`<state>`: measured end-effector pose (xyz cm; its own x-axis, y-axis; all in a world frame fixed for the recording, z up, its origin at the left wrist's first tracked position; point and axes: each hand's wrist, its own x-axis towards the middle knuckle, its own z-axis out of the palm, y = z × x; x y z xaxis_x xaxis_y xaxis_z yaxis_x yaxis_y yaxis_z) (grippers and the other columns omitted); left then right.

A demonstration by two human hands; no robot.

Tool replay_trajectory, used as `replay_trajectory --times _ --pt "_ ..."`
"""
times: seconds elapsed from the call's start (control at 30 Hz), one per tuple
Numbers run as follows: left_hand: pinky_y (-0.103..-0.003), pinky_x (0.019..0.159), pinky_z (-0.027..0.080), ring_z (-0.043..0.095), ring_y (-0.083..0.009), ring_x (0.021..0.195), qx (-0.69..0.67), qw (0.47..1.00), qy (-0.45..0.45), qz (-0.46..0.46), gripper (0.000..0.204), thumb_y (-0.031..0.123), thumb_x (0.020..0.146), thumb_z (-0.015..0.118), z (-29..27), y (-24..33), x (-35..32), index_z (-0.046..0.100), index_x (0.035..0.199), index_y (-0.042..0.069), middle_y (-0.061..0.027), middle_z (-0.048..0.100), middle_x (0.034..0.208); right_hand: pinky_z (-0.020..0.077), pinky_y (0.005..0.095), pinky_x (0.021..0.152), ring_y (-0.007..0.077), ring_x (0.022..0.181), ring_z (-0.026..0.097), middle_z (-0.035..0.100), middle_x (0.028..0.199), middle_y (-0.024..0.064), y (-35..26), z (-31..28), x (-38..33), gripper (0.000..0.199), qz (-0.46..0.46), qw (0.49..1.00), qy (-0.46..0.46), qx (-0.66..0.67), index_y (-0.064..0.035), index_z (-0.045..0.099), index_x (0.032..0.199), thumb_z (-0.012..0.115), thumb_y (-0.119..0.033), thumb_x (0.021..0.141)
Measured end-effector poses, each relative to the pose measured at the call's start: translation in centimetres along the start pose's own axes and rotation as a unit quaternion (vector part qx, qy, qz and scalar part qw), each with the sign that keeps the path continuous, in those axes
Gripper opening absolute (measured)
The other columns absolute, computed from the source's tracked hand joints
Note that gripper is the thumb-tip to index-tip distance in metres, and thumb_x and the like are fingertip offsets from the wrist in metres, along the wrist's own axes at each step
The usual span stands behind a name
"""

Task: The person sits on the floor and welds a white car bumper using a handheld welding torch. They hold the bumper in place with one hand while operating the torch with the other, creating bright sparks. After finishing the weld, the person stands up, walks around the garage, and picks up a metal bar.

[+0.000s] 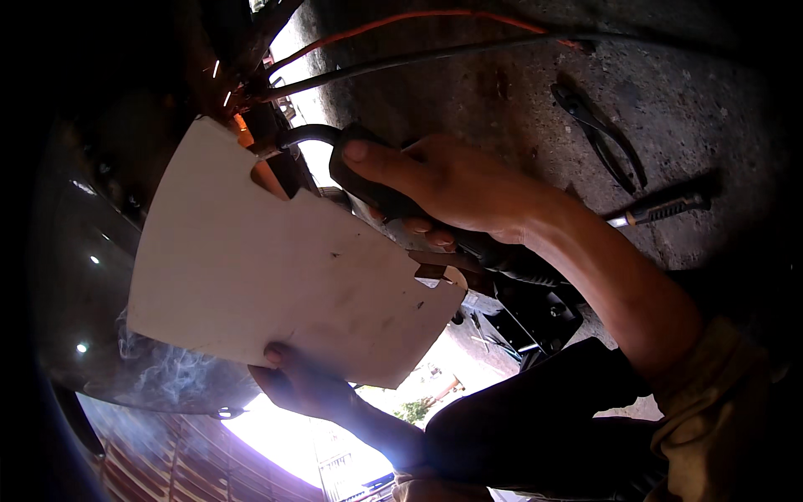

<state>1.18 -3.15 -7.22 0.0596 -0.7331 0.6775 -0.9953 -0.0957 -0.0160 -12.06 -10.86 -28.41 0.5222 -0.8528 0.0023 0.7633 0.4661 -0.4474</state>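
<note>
My right hand (452,184) is wrapped round the black handle of a welding torch (368,171). The torch's curved neck (308,132) points left, and orange glow and sparks (222,84) show near its tip. My left hand (305,385) grips the lower edge of a pale, flat panel (276,259) with a notched edge, its thumb on the face. The panel stands between me and the glowing spot, hiding much of what lies behind it. The torch tip is partly hidden at the notch.
Pliers (598,138) and a tool with a dark ridged handle (669,209) lie on the stained concrete floor (519,109) at the right. A red cable (376,25) and a black cable (401,60) cross the top. Smoke (180,372) drifts by a dark curved surface (84,276) at left.
</note>
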Motion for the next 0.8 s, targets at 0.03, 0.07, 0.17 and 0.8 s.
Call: replay_trajectory --times 0.03,0.07,0.17,0.8 --pt "-0.038 0.084 0.050 0.058 -0.0225 0.099 -0.003 1.000 0.004 -0.001 0.044 0.031 0.100 0.050 -0.1 0.3 0.0 0.052 0.127 -0.004 -0.0156 0.060 0.114 0.0335 0.0242 0.038 0.0075 0.038 0.042 0.047 0.051 0.0005 0.0 0.1 0.0 0.070 -0.007 1.000 0.000 0.003 -0.0035 0.065 0.078 0.046 -0.071 0.089" --pt "-0.038 0.084 0.050 0.058 -0.0229 0.099 0.008 1.000 0.022 -0.001 0.045 0.031 0.100 0.049 -0.1 0.6 -0.1 0.051 0.127 -0.005 -0.0163 0.060 0.114 0.0333 0.0241 0.038 0.0075 0.038 0.042 0.047 0.051 0.0006 0.0 0.2 0.0 0.070 -0.015 1.000 0.001 0.007 -0.0035 0.065 0.078 0.046 -0.071 0.089" --pt "-0.039 0.084 0.049 0.058 -0.0239 0.098 0.020 0.998 0.064 -0.005 0.046 0.033 0.100 0.048 -0.2 1.2 -0.2 0.050 0.125 -0.006 -0.0181 0.058 0.114 0.0332 0.0239 0.038 0.0074 0.038 0.042 0.047 0.050 0.0008 0.2 0.3 -0.1 0.071 -0.017 1.000 0.003 0.015 -0.0032 0.065 0.078 0.046 -0.071 0.089" --pt "-0.037 0.084 0.051 0.059 -0.0233 0.100 -0.064 0.998 0.009 0.004 0.047 0.030 0.099 0.053 -0.4 0.3 -0.2 0.049 0.130 -0.005 -0.0178 0.058 0.118 0.0343 0.0252 0.039 0.0089 0.037 0.043 0.044 0.047 0.0007 -0.3 0.3 -0.5 0.071 -0.020 0.999 -0.014 0.037 -0.0056 0.058 0.067 0.048 -0.074 0.086"
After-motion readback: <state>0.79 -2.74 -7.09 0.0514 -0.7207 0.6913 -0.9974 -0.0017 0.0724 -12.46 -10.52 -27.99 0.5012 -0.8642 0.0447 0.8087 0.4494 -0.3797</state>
